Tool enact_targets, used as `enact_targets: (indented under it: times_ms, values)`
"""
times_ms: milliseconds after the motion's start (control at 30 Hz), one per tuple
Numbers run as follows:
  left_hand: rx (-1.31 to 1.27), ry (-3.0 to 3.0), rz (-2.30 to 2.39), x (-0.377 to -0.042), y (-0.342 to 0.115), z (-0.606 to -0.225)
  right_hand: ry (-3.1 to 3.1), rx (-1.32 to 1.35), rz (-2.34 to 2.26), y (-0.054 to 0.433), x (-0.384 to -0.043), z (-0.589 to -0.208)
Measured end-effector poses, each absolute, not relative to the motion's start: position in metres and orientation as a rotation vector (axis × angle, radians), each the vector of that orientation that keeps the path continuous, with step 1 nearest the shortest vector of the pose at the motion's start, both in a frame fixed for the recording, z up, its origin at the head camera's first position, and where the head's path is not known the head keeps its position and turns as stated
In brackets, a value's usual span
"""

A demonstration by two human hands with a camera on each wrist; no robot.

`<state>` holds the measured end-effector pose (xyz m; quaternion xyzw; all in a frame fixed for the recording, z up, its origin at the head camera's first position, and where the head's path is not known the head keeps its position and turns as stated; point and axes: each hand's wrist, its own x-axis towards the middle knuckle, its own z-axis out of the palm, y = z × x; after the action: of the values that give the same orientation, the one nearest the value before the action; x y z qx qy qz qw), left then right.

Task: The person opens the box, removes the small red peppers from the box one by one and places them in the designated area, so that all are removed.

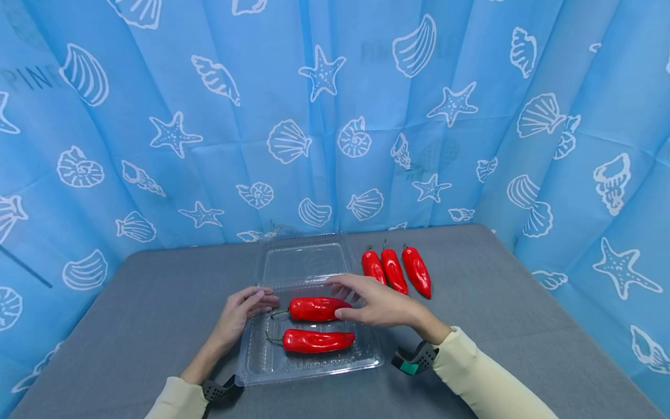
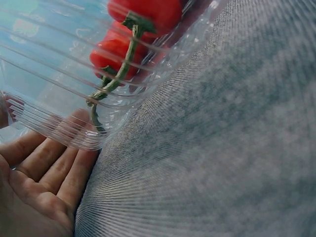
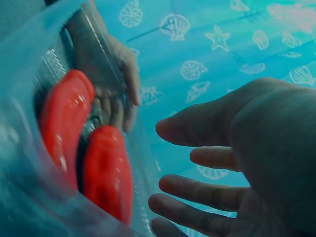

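Observation:
A clear plastic clamshell container (image 1: pixel 309 370) lies open, its lid (image 1: pixel 306 262) folded back behind the tray. Inside, two red peppers lie side by side, stems to the left: a rear pepper (image 1: pixel 316 309) and a front pepper (image 1: pixel 318 341). My left hand (image 1: pixel 238 317) rests at the tray's left side; in the left wrist view its fingers (image 2: pixel 59 170) lie nearly straight along the ridged outer wall. My right hand (image 1: pixel 379 299) is over the tray's right rear, thumb by the rear pepper's tip. The right wrist view shows its fingers (image 3: pixel 202 192) spread, holding nothing.
Three more red peppers (image 1: pixel 394 270) lie on the grey table (image 1: pixel 497 326) behind and right of the tray, stems pointing away. A blue curtain (image 1: pixel 324 174) with white shell prints hangs along the table's back and sides.

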<state>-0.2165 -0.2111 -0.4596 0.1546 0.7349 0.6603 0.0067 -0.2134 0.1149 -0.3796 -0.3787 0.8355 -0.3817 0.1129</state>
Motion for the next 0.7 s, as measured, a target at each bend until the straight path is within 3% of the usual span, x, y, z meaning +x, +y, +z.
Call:
enact_targets:
  times_ms: [700]
  values:
    - [0.486,2.346,2.029,-0.218,-0.212,-0.462,2.428,-1.343,-0.755,0.086,-0.194,-0.406]
